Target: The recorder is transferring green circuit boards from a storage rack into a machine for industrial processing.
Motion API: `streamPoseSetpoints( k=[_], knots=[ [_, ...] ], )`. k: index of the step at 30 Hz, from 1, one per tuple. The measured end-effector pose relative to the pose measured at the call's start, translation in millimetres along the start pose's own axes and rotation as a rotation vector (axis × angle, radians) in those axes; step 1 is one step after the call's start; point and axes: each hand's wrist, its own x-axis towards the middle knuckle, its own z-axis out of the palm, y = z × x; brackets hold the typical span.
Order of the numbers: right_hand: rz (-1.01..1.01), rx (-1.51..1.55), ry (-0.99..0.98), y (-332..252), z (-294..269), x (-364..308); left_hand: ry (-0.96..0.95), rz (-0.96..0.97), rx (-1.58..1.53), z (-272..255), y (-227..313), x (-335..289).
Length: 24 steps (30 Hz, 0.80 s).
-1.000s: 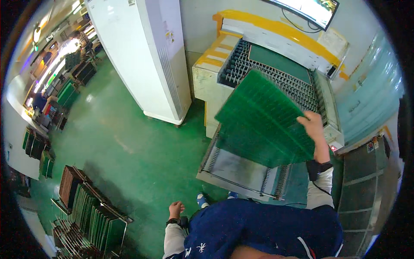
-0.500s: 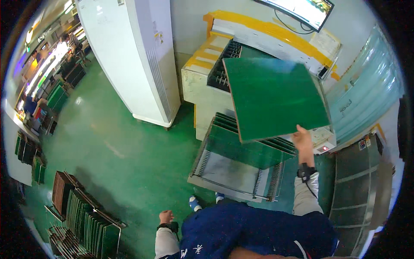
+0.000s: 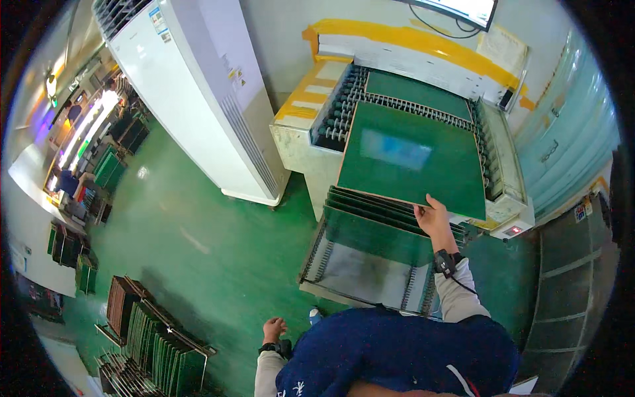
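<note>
My right hand point(image 3: 433, 217) grips the near edge of a large green board point(image 3: 413, 175), thumb on top and fingers partly hidden beneath. The board lies nearly flat over the roller bed point(image 3: 333, 112) of a machine, its near edge reaching over a rack. Farther in on the rollers is a second green board point(image 3: 420, 92). Below my right hand stands the slotted rack point(image 3: 354, 264), with several green boards point(image 3: 370, 231) upright in its far part. My left hand point(image 3: 274, 329) hangs low beside my body, fingers curled, with nothing visible in it.
A tall white cabinet unit point(image 3: 192, 99) stands left of the machine. At the lower left, another rack point(image 3: 175, 327) holds several boards. Clear plastic curtains point(image 3: 562, 139) hang at the right, above a grey panelled unit point(image 3: 565, 284). A screen point(image 3: 456, 8) is on the wall.
The held board has gone from raised and tilted above the rack to lying over the rollers. My right hand has moved left with it. The whole view has shifted slightly.
</note>
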Motion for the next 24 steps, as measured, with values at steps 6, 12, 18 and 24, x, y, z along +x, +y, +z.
streamPoseSetpoints(
  k=[6,12,18,24],
  knots=[
    [-0.074,0.025,-0.031,-6.0,-8.6,39.8,0.086,-0.015,-0.005,8.2,3.1,-15.0],
    [-0.097,-0.018,-0.068,-8.6,-1.3,61.5,0.143,-0.055,-0.05,9.2,-7.8,-18.8],
    [0.011,-0.071,-0.026,-12.3,1.0,65.0,0.138,-0.066,-0.139,16.3,-11.0,-30.1],
    [-0.027,-0.068,-0.061,-11.0,4.7,65.6,0.125,-0.023,-0.115,12.5,-18.0,-28.8]
  ],
)
